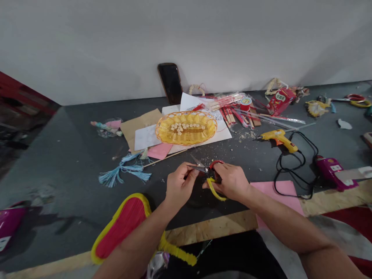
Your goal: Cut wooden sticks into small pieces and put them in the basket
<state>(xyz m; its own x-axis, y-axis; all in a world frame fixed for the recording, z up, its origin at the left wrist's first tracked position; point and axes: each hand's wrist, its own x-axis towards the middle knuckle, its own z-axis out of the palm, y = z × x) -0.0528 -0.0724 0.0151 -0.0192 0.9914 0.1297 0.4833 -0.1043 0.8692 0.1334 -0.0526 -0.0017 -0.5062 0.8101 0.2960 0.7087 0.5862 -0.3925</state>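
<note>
My right hand (235,181) grips a pair of scissors (215,189) by its red and yellow handle loops. The blades stand apart and point left toward my left hand (180,183). Thumb and fingers of that hand are pinched together at the lower blade; whatever sits between them is too small to make out. Just beyond, small pale crumbs lie scattered over the dark tabletop. Farther back, a yellow woven basket (186,139) holds several small cream-coloured pieces. A red panel with a fuzzy yellow border (123,226) lies left of my left forearm.
Blue tassels (120,172) and a thin stick (165,158) lie left of the basket. A yellow glue gun (280,139) with a looping black cord is at right, near a purple device (334,172). A phone (171,83) leans on the wall; pink paper (274,190) lies by my right forearm.
</note>
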